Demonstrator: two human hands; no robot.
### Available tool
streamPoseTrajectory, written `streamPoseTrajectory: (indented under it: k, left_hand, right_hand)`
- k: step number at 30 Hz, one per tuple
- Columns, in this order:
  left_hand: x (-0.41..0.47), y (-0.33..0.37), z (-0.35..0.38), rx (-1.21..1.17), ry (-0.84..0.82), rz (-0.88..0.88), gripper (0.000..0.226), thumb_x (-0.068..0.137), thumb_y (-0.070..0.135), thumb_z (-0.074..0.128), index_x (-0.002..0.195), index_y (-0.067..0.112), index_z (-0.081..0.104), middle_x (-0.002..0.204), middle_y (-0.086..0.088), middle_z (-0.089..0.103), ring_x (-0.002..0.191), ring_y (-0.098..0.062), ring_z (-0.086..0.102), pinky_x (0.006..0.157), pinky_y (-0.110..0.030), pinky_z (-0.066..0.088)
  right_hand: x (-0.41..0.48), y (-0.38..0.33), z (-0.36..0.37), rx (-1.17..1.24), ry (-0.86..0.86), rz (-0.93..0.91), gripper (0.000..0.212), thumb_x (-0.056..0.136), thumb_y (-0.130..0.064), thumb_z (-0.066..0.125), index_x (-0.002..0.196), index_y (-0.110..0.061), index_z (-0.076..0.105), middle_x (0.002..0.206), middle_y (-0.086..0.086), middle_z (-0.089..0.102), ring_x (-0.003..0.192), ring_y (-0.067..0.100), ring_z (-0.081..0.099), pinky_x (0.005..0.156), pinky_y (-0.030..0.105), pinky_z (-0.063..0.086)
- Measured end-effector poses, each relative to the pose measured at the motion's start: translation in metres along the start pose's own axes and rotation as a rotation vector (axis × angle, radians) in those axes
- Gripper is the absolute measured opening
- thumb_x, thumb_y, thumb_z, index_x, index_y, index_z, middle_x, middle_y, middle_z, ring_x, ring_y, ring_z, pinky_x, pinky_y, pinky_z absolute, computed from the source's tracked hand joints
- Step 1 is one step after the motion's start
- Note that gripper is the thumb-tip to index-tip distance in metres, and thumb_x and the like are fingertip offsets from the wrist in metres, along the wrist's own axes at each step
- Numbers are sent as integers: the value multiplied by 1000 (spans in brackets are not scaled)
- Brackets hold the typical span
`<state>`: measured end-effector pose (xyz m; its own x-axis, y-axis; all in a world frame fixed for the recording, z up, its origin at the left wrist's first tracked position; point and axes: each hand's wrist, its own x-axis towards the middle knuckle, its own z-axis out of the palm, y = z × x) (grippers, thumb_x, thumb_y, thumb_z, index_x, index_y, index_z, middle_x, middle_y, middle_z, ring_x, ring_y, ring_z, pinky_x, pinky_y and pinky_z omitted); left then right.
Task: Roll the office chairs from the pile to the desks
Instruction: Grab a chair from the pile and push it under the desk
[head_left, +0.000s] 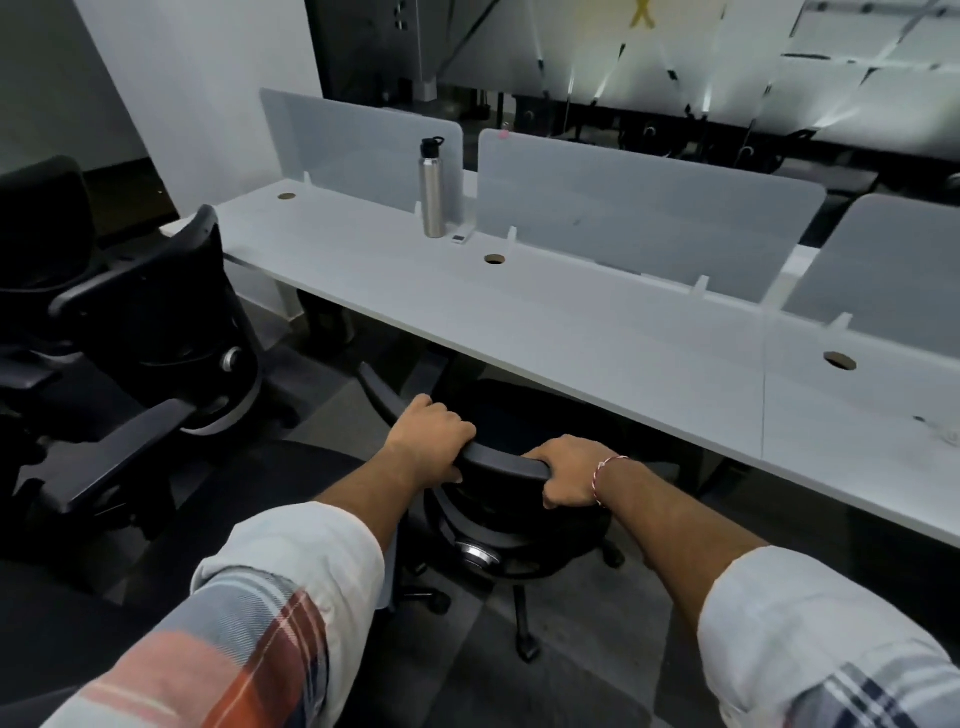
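Note:
A black office chair (498, 525) stands right in front of me, its seat partly tucked under the long white desk (597, 332). My left hand (428, 439) grips the left end of the chair's backrest top, fingers curled over it. At the right end of the same top edge, my right hand (569, 475) holds on with a red-and-white thread around the wrist. The chair's wheeled base shows below on the grey floor.
Two more black office chairs (156, 332) stand close together at the left, beside the desk's end. A steel water bottle (432, 189) stands on the desk by frosted divider panels (644, 208). More desks lie behind. A dark seat (156, 499) sits by my left arm.

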<state>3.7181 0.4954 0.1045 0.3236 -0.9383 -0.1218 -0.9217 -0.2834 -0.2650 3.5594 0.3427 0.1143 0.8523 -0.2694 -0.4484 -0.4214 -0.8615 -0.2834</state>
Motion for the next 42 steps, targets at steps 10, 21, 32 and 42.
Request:
streamPoseTrajectory:
  k: [10, 21, 32, 42]
  left_hand:
    - [-2, 93, -18, -164, 28, -53, 48, 79, 68, 67, 89, 25, 50, 94, 2, 59, 102, -22, 54, 82, -37, 40]
    - [-25, 167, -31, -220, 67, -85, 60, 72, 87, 51, 83, 28, 49, 85, 7, 56, 88, -16, 55, 68, -33, 40]
    - [-70, 184, -31, -186, 25, -111, 61, 73, 88, 51, 89, 29, 46, 94, 6, 56, 100, -17, 54, 77, -35, 45]
    - [-123, 166, -26, -146, -2, 9, 64, 68, 93, 48, 87, 32, 49, 92, 9, 56, 95, -15, 53, 79, -35, 47]
  right_hand:
    - [-50, 72, 24, -363, 243, 66, 64, 70, -82, 56, 114, -35, 62, 90, -8, 65, 87, 17, 63, 75, 33, 49]
    - [-116, 113, 53, -450, 362, -31, 62, 76, -84, 46, 102, -28, 56, 77, -7, 60, 73, 17, 61, 66, 33, 48]
    - [-154, 85, 78, -416, 370, -14, 59, 79, -82, 47, 98, -27, 60, 68, -8, 50, 68, 17, 54, 60, 32, 41]
    - [-198, 22, 122, -382, 420, 63, 53, 82, -79, 46, 87, -26, 47, 67, -6, 47, 63, 16, 51, 56, 32, 37]
